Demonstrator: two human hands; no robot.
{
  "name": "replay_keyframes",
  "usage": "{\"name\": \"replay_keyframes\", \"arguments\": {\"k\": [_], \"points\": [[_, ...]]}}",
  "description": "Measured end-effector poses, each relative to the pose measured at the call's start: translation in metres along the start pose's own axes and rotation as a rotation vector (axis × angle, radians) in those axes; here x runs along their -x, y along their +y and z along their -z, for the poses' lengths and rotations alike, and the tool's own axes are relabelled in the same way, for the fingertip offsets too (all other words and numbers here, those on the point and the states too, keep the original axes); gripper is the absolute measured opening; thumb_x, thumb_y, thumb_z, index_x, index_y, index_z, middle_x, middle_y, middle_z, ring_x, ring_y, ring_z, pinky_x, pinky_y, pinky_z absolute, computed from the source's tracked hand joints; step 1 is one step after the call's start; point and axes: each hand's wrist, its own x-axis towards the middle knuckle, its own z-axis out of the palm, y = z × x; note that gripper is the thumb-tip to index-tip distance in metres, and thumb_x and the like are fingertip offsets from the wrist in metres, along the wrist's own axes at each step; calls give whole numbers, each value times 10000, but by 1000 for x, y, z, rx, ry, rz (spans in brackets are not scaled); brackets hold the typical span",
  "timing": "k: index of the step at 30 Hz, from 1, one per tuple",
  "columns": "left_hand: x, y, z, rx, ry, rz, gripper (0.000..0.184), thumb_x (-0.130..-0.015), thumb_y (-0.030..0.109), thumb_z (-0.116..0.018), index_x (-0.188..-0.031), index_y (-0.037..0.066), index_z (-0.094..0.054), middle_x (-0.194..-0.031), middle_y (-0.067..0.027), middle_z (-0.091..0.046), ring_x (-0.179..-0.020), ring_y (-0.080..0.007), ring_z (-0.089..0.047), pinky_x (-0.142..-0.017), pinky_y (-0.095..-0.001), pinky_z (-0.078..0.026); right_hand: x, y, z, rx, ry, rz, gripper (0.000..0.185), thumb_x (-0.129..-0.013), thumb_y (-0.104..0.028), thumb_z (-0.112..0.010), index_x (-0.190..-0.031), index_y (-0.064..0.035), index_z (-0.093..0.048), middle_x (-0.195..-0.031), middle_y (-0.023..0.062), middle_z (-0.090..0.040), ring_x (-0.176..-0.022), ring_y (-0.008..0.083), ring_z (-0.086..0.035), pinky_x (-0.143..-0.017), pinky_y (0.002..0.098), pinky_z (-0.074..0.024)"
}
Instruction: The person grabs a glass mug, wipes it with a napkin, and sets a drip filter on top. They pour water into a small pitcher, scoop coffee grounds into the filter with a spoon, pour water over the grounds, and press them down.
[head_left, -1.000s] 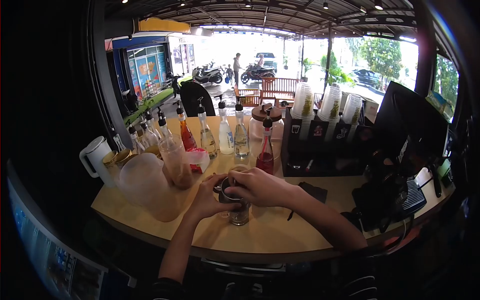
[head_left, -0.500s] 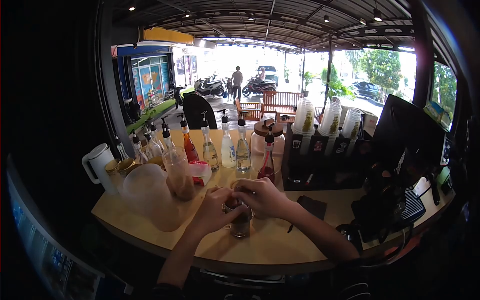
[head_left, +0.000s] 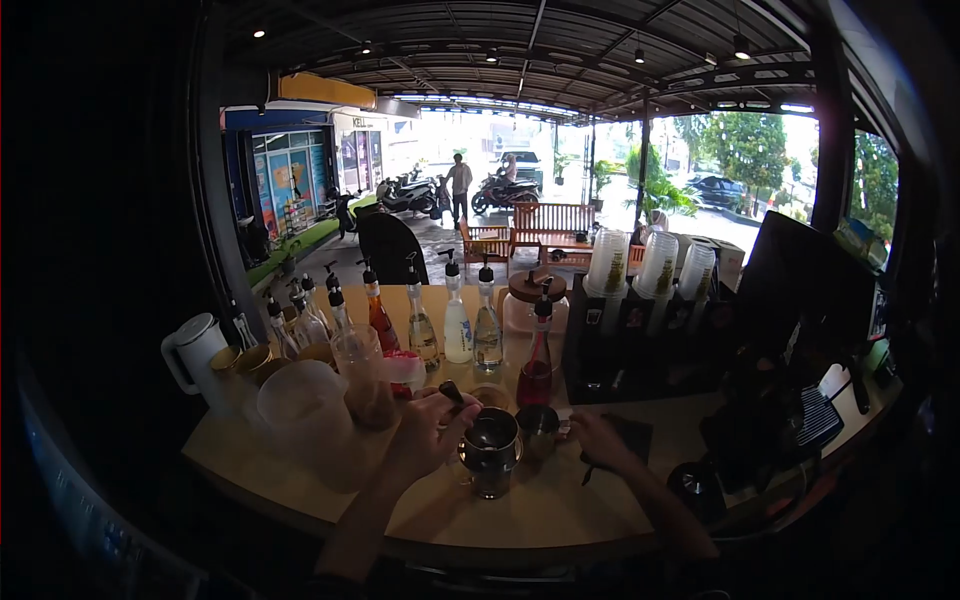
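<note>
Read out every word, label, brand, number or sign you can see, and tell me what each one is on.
"KELL": on the white wall across the way; more letters may follow.
Stacked plastic cups: printed, too blurred to read.
Pump bottle with white contents: blue print, too small to read.
Black cup holder: pale emblems, no words readable.
Shop window posters: too blurred to read.
</note>
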Motion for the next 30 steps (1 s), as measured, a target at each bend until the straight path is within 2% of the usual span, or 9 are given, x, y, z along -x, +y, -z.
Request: {"name": "replay_keyframes", "arguments": {"k": [4, 8, 12, 15, 18, 20, 21, 22, 30], "points": [[-1, -7, 1, 84, 18, 73, 188, -871, 170, -606, -907, -12, -635, -749, -108, -655, -723, -206, -651, -654, -313, -516, 10, 7, -18, -179, 76, 46, 265, -926, -217, -521, -1011, 32, -555, -824, 101, -616, -770, 150, -611, -710, 303, -482], [0, -16, 1, -4, 1, -15, 185, -875, 174, -606, -914, -6, -620, -759, -109, -655, -713, -173, -658, -629, -287, -521, 8, 27, -42, -375, 102, 20, 232, -946, -214, -499, -943, 10, -561, -789, 61, -606, -756, 109, -593, -693, 270, -481], [2, -15, -1, 87, 69, 91, 162, -876, 162, -597, -899, 2, -606, -740, -91, -656, -690, -152, -659, -619, -276, -507, 8, 37, -53, -590, 148, -18, 213, -945, -218, -514, -889, -19, -563, -758, 19, -582, -715, 73, -550, -657, 240, -464], [3, -19, 0, 70, 100, 109, 142, -872, 146, -595, -893, 6, -603, -732, -83, -655, -678, -151, -657, -628, -279, -492, 11, 11, -41, -504, 252, 13, 251, -929, -259, -551, -898, -12, -577, -783, 17, -587, -727, 78, -554, -662, 237, -459], [7, -28, -3, 99, 114, 125, 128, -866, 136, -601, -891, 10, -605, -728, -76, -656, -681, -146, -654, -625, -273, -480, 13, -13, -15, -555, 208, -120, 209, -925, -243, -559, -887, -38, -571, -751, -4, -555, -718, 44, -514, -647, 226, -427], [6, -27, -3, 52, 134, 80, 132, -863, 136, -604, -894, 7, -606, -726, -79, -651, -683, -144, -650, -609, -267, -479, 3, -11, -6, -643, 225, 145, 178, -919, -214, -568, -854, -49, -554, -731, -17, -533, -681, 36, -494, -609, 213, -411], [7, -26, -4, 56, 149, 81, 142, -863, 142, -606, -909, 7, -608, -736, -84, -645, -678, -145, -645, -587, -259, -476, 0, -12, 2, -700, 190, 105, 178, -911, -198, -580, -807, -64, -528, -716, -29, -514, -663, 37, -492, -582, 195, -393], [7, -26, -4, 59, 147, 86, 142, -863, 142, -606, -909, 7, -608, -736, -84, -645, -678, -145, -645, -587, -259, -476, 4, -42, 14, -684, 218, 155, 172, -914, -156, -569, -790, -53, -509, -707, -42, -509, -674, 28, -455, -594, 218, -381], [5, -28, -7, 133, 72, 156, 144, -882, 131, -586, -904, -8, -612, -791, -116, -642, -747, -170, -674, -633, -281, -531, -8, -132, 63, -674, 35, 161, 188, -887, -125, -619, -789, -56, -475, -704, -22, -562, -628, 15, -526, -524, 184, -412]]}}
